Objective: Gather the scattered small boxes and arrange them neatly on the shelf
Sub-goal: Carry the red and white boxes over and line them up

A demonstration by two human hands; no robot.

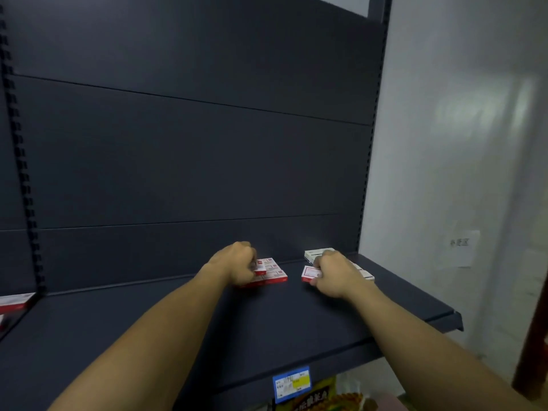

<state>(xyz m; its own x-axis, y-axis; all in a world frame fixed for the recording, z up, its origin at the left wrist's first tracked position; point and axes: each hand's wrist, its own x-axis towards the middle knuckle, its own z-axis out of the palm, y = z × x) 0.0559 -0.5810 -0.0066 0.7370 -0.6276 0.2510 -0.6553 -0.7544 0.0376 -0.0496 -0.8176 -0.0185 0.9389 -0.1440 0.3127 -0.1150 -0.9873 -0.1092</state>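
Several small red-and-white boxes lie at the back of the dark shelf (207,321). My left hand (237,266) is closed around a small red-and-white box (261,269) that rests on top of a flat group of the same boxes (274,277). My right hand (332,272) grips a red-bordered white box (310,273) lying flat on the shelf. Behind it stands a white box (315,254), and more white boxes (363,272) lie partly hidden under that hand.
The shelf's dark back panel (192,158) rises right behind the boxes. More red-and-white boxes (14,301) sit on the neighbouring shelf at far left. A blue price tag (292,382) hangs on the front edge, with packaged goods (323,398) below. A white wall (459,143) stands at right.
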